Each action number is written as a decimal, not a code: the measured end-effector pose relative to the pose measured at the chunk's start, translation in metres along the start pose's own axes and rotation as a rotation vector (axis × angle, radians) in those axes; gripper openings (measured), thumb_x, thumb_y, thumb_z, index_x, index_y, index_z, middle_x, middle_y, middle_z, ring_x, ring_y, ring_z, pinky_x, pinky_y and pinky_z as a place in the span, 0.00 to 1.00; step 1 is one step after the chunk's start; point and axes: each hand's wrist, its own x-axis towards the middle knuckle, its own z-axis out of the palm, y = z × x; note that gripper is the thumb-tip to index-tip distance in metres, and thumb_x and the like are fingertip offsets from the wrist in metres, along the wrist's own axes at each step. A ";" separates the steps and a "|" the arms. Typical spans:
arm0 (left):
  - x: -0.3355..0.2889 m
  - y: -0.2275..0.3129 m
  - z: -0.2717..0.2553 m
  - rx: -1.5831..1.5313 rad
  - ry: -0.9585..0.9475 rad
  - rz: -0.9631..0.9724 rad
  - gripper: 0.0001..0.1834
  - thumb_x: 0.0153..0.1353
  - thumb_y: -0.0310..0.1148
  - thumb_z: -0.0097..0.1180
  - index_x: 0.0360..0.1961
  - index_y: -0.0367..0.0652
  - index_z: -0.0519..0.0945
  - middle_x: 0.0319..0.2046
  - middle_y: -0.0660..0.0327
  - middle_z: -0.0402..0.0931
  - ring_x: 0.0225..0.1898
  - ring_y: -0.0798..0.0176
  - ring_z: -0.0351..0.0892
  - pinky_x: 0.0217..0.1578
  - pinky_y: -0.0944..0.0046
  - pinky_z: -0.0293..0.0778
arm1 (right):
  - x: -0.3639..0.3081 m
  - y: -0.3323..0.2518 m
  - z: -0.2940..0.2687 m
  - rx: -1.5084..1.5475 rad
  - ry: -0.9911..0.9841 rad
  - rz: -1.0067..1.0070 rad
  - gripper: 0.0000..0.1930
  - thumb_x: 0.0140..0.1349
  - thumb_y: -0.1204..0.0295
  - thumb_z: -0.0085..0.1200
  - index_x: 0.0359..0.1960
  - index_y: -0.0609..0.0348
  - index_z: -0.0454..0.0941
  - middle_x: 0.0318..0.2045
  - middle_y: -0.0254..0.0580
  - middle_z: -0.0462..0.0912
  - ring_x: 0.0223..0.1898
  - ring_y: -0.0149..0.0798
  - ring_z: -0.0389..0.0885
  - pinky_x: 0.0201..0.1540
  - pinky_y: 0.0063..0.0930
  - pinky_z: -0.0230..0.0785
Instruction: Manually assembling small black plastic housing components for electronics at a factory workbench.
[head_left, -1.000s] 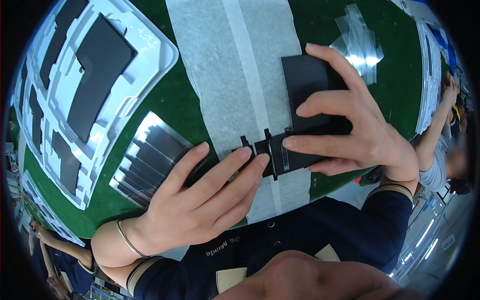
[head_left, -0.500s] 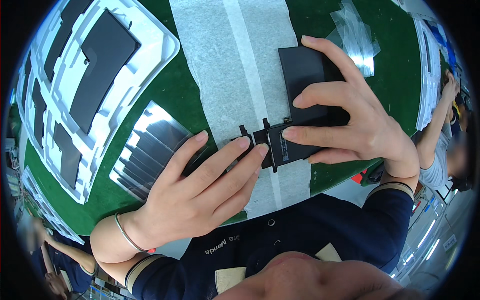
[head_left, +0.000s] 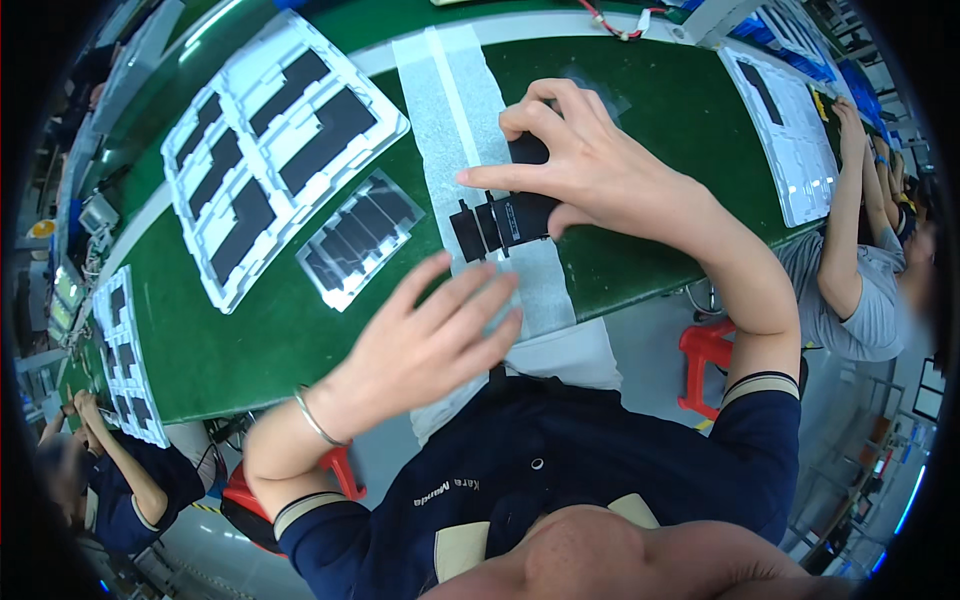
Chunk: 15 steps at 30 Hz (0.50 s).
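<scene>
The right hand (head_left: pixel 590 165) pinches a flat black part (head_left: pixel 500 222) against the white cloth strip (head_left: pixel 455 110) on the green table (head_left: pixel 640 260), fingers covering its upper end. The left hand (head_left: pixel 435 340), at seven o'clock from the part, hovers open and holds nothing. At ten o'clock lie a clear sheet of black strips (head_left: pixel 360 238) and a white tray (head_left: pixel 275 140).

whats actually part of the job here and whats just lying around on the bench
In hand:
- black flat part, pressed down by the right hand
- white strip it lies on
- left hand, open, just off the part

Lying about:
- white tray of black pieces
- clear packet of dark strips
- second tray, far right
- red stool
</scene>
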 end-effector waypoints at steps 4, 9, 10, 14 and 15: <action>-0.022 0.030 0.018 -0.153 0.444 -0.327 0.32 0.40 0.24 0.62 0.51 0.44 0.68 0.52 0.49 0.65 0.54 0.51 0.66 0.53 0.52 0.63 | -0.016 -0.018 -0.020 0.056 0.197 0.058 0.23 0.36 0.80 0.60 0.40 0.50 0.76 0.37 0.39 0.70 0.39 0.44 0.72 0.37 0.31 0.67; -0.005 0.038 0.047 -1.031 1.122 -0.642 0.44 0.46 0.22 0.60 0.62 0.39 0.48 0.60 0.46 0.54 0.58 0.51 0.61 0.57 0.57 0.58 | -0.046 -0.043 -0.028 0.396 0.451 0.191 0.11 0.44 0.79 0.59 0.32 0.61 0.76 0.26 0.42 0.76 0.29 0.40 0.76 0.32 0.27 0.68; -0.003 0.040 0.047 -1.173 1.128 -0.649 0.45 0.47 0.20 0.58 0.63 0.39 0.46 0.59 0.47 0.56 0.56 0.55 0.63 0.55 0.59 0.60 | -0.050 -0.049 -0.022 0.510 0.482 0.257 0.10 0.44 0.78 0.59 0.31 0.63 0.76 0.27 0.41 0.77 0.29 0.37 0.76 0.33 0.24 0.67; 0.016 0.047 0.044 -1.521 0.990 -0.628 0.21 0.50 0.18 0.56 0.48 0.34 0.72 0.39 0.57 0.72 0.41 0.67 0.72 0.42 0.71 0.68 | -0.075 -0.069 0.010 0.890 0.616 0.440 0.11 0.45 0.80 0.61 0.32 0.64 0.76 0.30 0.37 0.76 0.32 0.29 0.74 0.34 0.19 0.67; 0.017 0.047 0.043 -1.521 0.991 -0.628 0.21 0.50 0.18 0.56 0.48 0.34 0.72 0.39 0.57 0.72 0.41 0.67 0.72 0.42 0.71 0.68 | -0.076 -0.072 0.015 0.896 0.625 0.455 0.12 0.45 0.80 0.62 0.33 0.63 0.76 0.30 0.37 0.76 0.32 0.28 0.75 0.34 0.19 0.67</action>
